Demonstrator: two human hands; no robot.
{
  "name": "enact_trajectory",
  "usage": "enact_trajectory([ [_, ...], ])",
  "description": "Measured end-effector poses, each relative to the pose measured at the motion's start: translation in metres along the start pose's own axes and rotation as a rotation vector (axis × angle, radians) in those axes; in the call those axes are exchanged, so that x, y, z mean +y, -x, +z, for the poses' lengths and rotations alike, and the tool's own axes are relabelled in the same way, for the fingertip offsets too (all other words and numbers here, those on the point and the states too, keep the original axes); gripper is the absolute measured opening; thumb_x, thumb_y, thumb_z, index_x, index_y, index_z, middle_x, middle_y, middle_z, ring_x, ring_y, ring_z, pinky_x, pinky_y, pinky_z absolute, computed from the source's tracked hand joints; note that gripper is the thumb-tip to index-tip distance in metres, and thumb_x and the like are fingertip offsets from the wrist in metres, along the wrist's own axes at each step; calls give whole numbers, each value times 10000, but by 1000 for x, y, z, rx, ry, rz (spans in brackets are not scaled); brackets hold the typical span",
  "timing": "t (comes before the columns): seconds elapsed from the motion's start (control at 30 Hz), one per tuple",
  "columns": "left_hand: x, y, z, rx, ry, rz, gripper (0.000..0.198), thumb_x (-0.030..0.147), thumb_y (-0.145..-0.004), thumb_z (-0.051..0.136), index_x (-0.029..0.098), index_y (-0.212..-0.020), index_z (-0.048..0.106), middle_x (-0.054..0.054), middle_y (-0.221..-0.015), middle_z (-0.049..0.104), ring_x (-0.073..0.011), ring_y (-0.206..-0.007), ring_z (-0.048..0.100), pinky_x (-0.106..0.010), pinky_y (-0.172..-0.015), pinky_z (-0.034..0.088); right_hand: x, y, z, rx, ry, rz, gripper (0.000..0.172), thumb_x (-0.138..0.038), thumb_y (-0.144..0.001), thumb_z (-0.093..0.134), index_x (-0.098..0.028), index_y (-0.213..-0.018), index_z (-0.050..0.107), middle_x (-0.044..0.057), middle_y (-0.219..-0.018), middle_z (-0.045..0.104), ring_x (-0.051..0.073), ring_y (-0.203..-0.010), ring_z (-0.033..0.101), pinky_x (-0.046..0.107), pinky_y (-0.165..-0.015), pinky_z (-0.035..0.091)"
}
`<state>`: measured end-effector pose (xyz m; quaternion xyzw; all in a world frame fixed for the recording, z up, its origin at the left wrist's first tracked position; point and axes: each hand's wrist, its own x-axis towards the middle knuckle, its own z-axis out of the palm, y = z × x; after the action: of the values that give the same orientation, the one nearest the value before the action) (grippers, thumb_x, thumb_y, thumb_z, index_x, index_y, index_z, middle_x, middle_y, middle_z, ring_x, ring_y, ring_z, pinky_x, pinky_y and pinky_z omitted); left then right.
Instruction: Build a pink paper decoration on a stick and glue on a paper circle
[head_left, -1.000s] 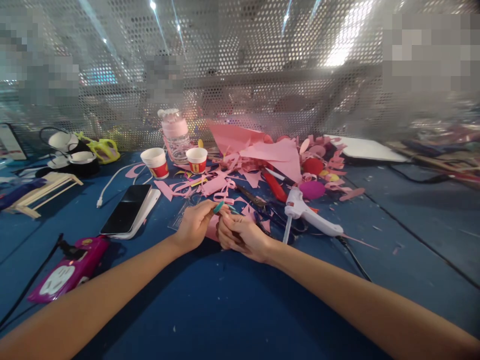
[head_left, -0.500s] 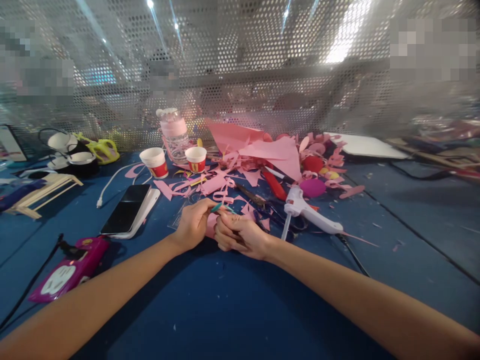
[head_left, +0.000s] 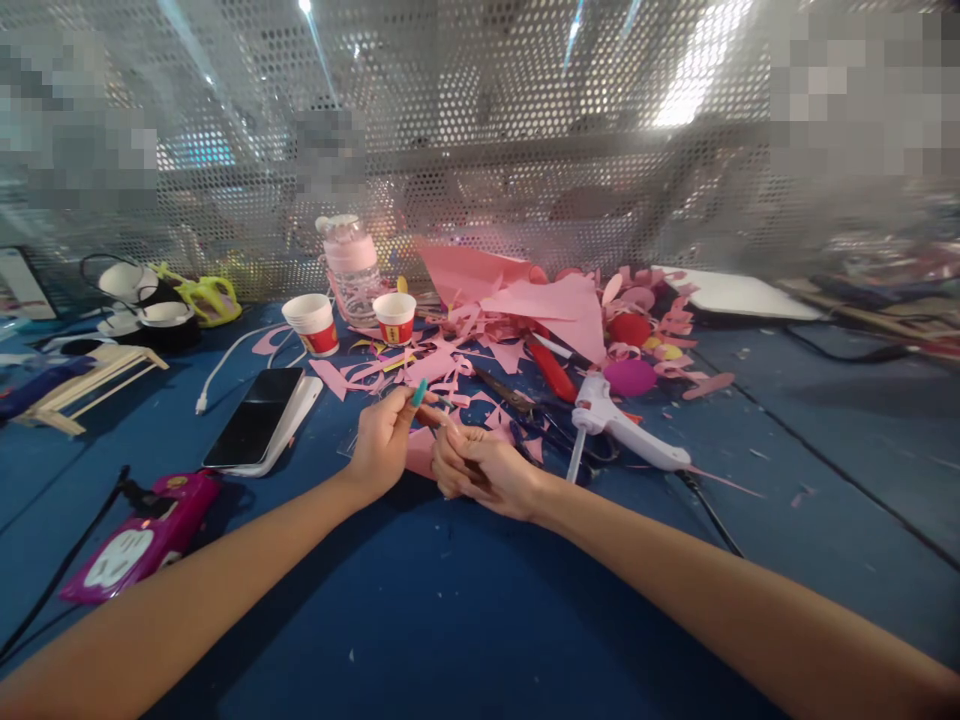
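Observation:
My left hand (head_left: 384,440) and my right hand (head_left: 480,465) meet over the blue table (head_left: 465,620), fingers closed. Between them sits a small pink paper piece (head_left: 421,452). A thin green-tipped stick (head_left: 418,392) pokes up from the left hand's fingertips, and the right hand's fingers pinch near its other end. A pile of pink paper scraps (head_left: 517,320) lies just beyond the hands.
A white glue gun (head_left: 622,430) and scissors (head_left: 525,405) lie right of the hands. Two paper cups (head_left: 315,325), a bottle (head_left: 351,262), a phone (head_left: 255,430) and a magenta device (head_left: 135,545) sit to the left. Perforated metal screen (head_left: 480,150) stands behind.
The green-tipped stick has tilted more upright, its tip rising toward the left. Both hands stay together in nearly the same spot.

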<state>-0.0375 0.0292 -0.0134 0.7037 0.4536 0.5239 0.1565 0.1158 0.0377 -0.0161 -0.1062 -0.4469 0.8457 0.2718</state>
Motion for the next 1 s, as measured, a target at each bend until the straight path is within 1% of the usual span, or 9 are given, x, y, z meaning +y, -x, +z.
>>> enact_trajectory([
  [0.07,-2,0,-2,-37,-23,87,248,239,-901,386,156,-1023,585,-64,-842,702,-148,-772,656,-269,-713,505,-1,0,1,-5,-3,6,466,-252,-946,268,-174,-502,389,-61,-370,363,68,-334,266,233,-472,285],
  [0.13,-3,-1,-4,-97,-47,214,252,234,-888,416,157,-1059,584,-92,-952,683,-166,-887,631,-298,-788,490,-3,1,2,-5,-4,9,488,-248,-949,249,-175,-485,378,-63,-354,352,63,-318,240,237,-466,275],
  [0.2,-3,-3,-5,-143,-66,317,229,200,-876,437,162,-1023,608,-94,-963,679,-165,-911,618,-298,-804,484,-3,1,2,4,-4,4,496,-245,-951,239,-174,-478,372,-61,-351,359,61,-311,236,236,-460,267],
  [0.27,-2,-5,-6,-155,-82,357,217,152,-870,435,165,-972,627,-79,-902,688,-148,-854,627,-273,-756,495,-2,2,2,19,-2,-3,487,-251,-949,256,-174,-483,372,-63,-351,363,60,-313,244,233,-455,264],
  [0.4,0,-5,-6,-157,-114,301,204,133,-860,439,155,-914,634,-63,-819,690,-135,-755,641,-242,-676,500,1,1,1,52,20,-10,458,-317,-930,345,-179,-494,374,-77,-341,341,60,-321,264,229,-456,276],
  [0.5,1,-4,-5,-162,-114,219,192,145,-859,448,151,-900,636,-64,-831,700,-137,-756,653,-231,-678,497,3,0,2,89,32,-35,427,-338,-906,409,-179,-511,383,-88,-353,343,54,-322,279,227,-459,286],
  [0.63,2,-2,-3,-166,-112,166,201,128,-856,433,159,-895,627,-62,-864,709,-144,-785,659,-236,-702,496,3,-1,4,125,41,-62,398,-346,-878,464,-180,-525,385,-98,-371,351,46,-320,287,225,-458,284],
  [0.87,4,-1,-1,-140,-157,154,215,106,-847,408,161,-893,611,-63,-862,711,-155,-776,661,-242,-690,498,4,-1,4,147,70,-62,393,-368,-864,477,-186,-528,385,-107,-365,331,44,-313,258,231,-454,281],
  [1.0,4,0,1,-99,-197,152,214,115,-850,397,164,-850,606,-58,-802,710,-158,-727,660,-242,-652,494,4,-1,4,153,101,-58,391,-398,-848,497,-183,-531,418,-89,-381,380,55,-346,309,235,-461,290],
])
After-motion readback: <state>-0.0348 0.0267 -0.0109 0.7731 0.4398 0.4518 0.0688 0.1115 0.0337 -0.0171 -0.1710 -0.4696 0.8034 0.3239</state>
